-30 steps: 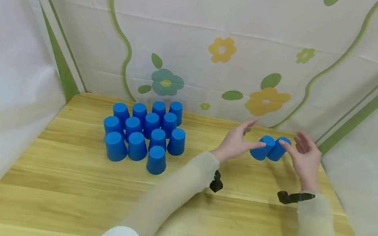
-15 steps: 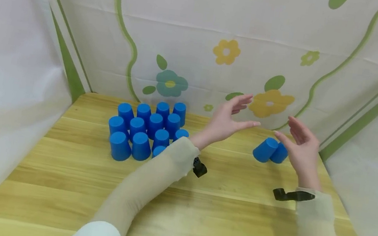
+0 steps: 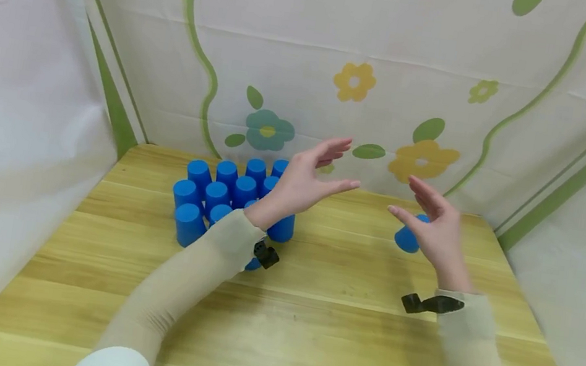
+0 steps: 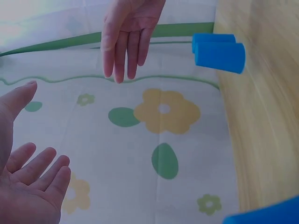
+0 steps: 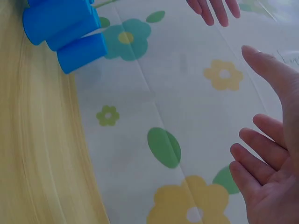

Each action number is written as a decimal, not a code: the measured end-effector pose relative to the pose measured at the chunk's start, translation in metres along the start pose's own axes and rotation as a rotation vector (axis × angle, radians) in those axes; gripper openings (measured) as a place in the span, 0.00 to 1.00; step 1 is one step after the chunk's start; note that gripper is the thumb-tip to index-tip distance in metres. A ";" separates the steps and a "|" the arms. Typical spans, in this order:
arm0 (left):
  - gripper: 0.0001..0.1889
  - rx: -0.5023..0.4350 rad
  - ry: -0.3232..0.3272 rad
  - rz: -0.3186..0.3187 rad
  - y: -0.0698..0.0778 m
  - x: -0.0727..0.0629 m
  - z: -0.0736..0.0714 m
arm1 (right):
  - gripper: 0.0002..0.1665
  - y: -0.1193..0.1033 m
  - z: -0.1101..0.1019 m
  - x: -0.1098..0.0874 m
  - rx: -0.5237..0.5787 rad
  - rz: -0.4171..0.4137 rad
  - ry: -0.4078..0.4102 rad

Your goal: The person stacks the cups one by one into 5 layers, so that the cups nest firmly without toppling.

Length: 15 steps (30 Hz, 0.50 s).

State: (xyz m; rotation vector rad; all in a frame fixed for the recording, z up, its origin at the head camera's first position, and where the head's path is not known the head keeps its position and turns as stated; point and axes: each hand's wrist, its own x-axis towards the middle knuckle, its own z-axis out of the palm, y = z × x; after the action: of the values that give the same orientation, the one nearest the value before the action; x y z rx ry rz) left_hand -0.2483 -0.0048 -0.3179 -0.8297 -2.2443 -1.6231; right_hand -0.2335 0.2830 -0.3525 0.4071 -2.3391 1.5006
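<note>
My left hand (image 3: 298,184) hovers in the air over the right part of a group of upside-down blue cups (image 3: 189,226), with fingers loosely extended and nothing held. Its forearm hides some of the group. My right hand (image 3: 436,236) is raised in front of two more upside-down blue cups at the right; one blue cup (image 3: 405,239) shows past the thumb and the other is hidden there. In the left wrist view that pair of blue cups (image 4: 219,57) stands close together on the table. The right wrist view shows my right palm (image 5: 273,186) holding nothing.
A wooden table (image 3: 327,338) carries the cups. White fabric with printed flowers (image 3: 354,82) rises along the table's back edge, and plain white cloth (image 3: 12,137) hangs at both sides. A black wrist camera (image 3: 266,255) sits on the left cuff.
My left hand has moved left from the pair of cups to over the cup group. My right hand has let go, lifted and shifted slightly left. The pair stays put.
</note>
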 end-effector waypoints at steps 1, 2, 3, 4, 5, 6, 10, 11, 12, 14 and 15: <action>0.38 0.011 0.001 0.007 -0.001 -0.003 -0.003 | 0.40 -0.003 0.003 -0.001 0.007 0.007 -0.014; 0.38 0.023 0.001 0.013 -0.003 -0.007 -0.006 | 0.40 -0.006 0.006 -0.002 0.011 0.012 -0.028; 0.38 0.031 -0.001 0.017 -0.004 -0.011 -0.008 | 0.40 -0.011 0.009 -0.004 0.012 0.018 -0.042; 0.38 0.036 -0.004 0.018 -0.006 -0.015 -0.011 | 0.39 -0.015 0.013 -0.005 0.018 0.022 -0.055; 0.38 0.042 -0.009 0.020 -0.007 -0.019 -0.013 | 0.39 -0.020 0.016 -0.006 0.024 0.023 -0.067; 0.38 0.047 -0.013 0.021 -0.009 -0.023 -0.015 | 0.39 -0.024 0.020 -0.008 0.021 0.025 -0.078; 0.38 0.085 -0.021 0.011 -0.016 -0.040 -0.022 | 0.39 -0.024 0.037 -0.011 0.015 0.012 -0.137; 0.38 0.092 -0.025 0.005 -0.018 -0.044 -0.024 | 0.39 -0.019 0.042 -0.011 0.014 0.011 -0.152; 0.39 0.096 -0.029 -0.004 -0.020 -0.049 -0.026 | 0.40 -0.015 0.046 -0.011 0.010 0.011 -0.167; 0.39 0.101 -0.040 -0.021 -0.023 -0.058 -0.029 | 0.41 -0.003 0.057 -0.012 0.007 0.012 -0.195; 0.39 0.101 -0.048 -0.031 -0.024 -0.063 -0.031 | 0.41 0.001 0.062 -0.013 0.007 0.012 -0.209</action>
State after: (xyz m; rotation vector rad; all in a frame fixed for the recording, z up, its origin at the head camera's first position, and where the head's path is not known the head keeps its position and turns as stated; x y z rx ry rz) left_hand -0.2150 -0.0576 -0.3579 -0.8206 -2.3612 -1.5043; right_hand -0.2296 0.2279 -0.3831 0.5782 -2.4992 1.5383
